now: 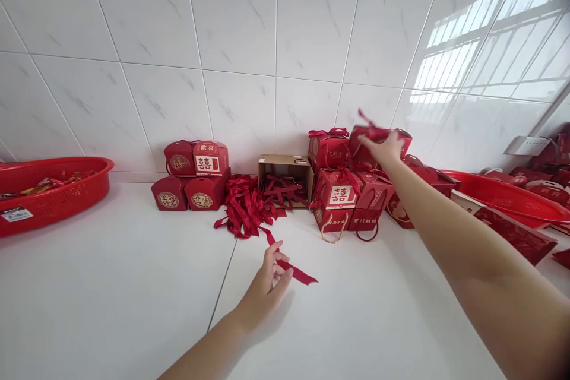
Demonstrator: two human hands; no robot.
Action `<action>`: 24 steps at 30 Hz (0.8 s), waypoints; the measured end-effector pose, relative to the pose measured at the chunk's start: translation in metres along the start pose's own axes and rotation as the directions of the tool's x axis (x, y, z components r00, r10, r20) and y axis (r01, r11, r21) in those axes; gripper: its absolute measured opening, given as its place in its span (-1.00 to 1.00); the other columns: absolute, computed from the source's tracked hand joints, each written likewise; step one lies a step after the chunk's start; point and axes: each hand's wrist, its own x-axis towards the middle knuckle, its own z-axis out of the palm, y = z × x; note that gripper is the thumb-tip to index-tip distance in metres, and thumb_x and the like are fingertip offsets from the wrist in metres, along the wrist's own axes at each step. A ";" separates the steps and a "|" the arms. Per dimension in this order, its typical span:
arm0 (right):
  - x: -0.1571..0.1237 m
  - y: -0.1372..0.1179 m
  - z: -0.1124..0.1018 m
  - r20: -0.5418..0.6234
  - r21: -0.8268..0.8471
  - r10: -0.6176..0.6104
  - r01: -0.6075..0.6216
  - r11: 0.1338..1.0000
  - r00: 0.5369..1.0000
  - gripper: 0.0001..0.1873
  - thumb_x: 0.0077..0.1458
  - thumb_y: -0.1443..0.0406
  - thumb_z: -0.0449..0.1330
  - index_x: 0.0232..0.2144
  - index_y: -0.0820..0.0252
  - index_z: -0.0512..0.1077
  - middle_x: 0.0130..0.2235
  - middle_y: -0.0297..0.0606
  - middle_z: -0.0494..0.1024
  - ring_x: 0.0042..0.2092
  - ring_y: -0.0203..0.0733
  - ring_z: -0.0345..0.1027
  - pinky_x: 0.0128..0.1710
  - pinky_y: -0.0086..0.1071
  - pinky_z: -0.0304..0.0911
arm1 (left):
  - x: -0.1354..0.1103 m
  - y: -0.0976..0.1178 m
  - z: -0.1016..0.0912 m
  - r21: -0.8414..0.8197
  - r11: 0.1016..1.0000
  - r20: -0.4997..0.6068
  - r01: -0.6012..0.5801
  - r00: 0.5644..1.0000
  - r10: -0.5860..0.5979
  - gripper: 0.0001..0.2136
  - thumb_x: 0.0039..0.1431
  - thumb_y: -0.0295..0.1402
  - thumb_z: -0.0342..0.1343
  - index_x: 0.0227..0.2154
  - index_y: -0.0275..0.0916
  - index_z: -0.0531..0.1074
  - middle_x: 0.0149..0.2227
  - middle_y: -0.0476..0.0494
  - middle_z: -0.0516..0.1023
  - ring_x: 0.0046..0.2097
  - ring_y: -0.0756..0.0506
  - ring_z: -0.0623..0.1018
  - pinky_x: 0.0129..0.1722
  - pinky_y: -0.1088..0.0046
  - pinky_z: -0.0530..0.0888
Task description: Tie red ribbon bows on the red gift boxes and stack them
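Right arm's stretched out, right hand [383, 146] clamped on the red ribbon bow [368, 120] of a red cardboard gift box [404, 138]; left hand [266, 278] low, pinching a flat red ribbon strip [301, 275].

Pretty much everything here is done in red. The loose ribbon strip [294, 271] is seen in plain deep red, same as the ribbon pile [244, 206]. The gift boxes [341, 190] are finished in red with round gold medallions, and a few are fitted with a white label printed with a red double-happiness character. One is hung with a gold cord handle [332, 237]. The open carton [285, 161] is left plain brown. The mesh basket [57, 193] and the oval tray [512, 197] are coloured bright red. The worktop [111, 285] is kept plain white, and the wall tiles [231, 29] are marbled white with thin grey veins.
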 end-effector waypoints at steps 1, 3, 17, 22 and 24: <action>-0.003 0.000 0.008 0.069 0.005 0.037 -0.038 0.999 0.997 0.07 -0.18 -0.19 0.23 0.23 0.27 0.03 0.15 0.24 0.13 0.06 0.30 0.27 0.00 0.06 0.22 | 0.000 0.000 -0.001 0.002 1.000 0.006 -0.001 1.000 0.001 -0.51 0.28 -0.06 -0.14 0.18 0.01 -0.14 0.05 -0.20 0.21 -0.14 -0.08 0.43 -0.07 0.21 0.37; -0.009 0.000 0.014 0.149 0.013 0.076 -0.079 0.997 0.986 0.11 -0.29 -0.20 0.28 0.23 0.16 0.07 0.17 0.17 0.15 0.07 0.31 0.27 0.04 0.07 0.18 | 0.000 -0.001 -0.001 0.000 1.000 0.014 0.000 1.000 0.000 -0.51 0.28 -0.06 -0.14 0.19 -0.01 -0.14 0.05 -0.21 0.22 -0.14 -0.07 0.43 -0.02 0.19 0.35; -0.213 -0.018 0.035 0.406 0.182 -0.432 0.392 0.902 0.806 -0.58 0.21 0.08 -0.10 -0.01 0.16 0.29 0.09 0.02 0.21 0.15 0.07 0.14 0.09 -0.04 0.13 | 0.003 -0.009 -0.027 0.479 0.860 -0.173 -0.175 0.942 0.288 -0.83 0.19 -0.38 -0.04 -0.18 -0.14 0.37 -0.06 -0.19 0.37 0.02 -0.19 0.38 0.04 0.16 0.36; -0.276 -0.020 0.052 0.768 0.187 -0.382 0.390 0.901 0.515 -0.66 0.05 0.06 0.15 -0.38 0.25 0.42 -0.26 -0.03 0.40 -0.23 0.06 0.34 -0.31 -0.15 0.28 | 0.001 -0.014 -0.040 0.554 0.818 -0.135 -0.154 0.953 0.271 -0.61 0.10 -0.50 -0.03 0.00 -0.14 0.34 0.11 -0.23 0.34 0.16 -0.27 0.29 0.13 0.04 0.25; -0.281 -0.022 0.045 0.812 0.258 -0.430 0.418 0.871 0.394 -0.77 0.10 0.18 0.12 -0.44 0.23 0.42 -0.28 -0.09 0.41 -0.21 0.00 0.33 -0.27 -0.21 0.26 | 0.000 -0.013 -0.037 0.567 0.796 -0.022 -0.211 0.962 0.270 -0.49 0.05 -0.54 -0.02 0.08 -0.04 0.31 0.22 -0.12 0.28 0.24 -0.28 0.19 0.17 0.02 0.18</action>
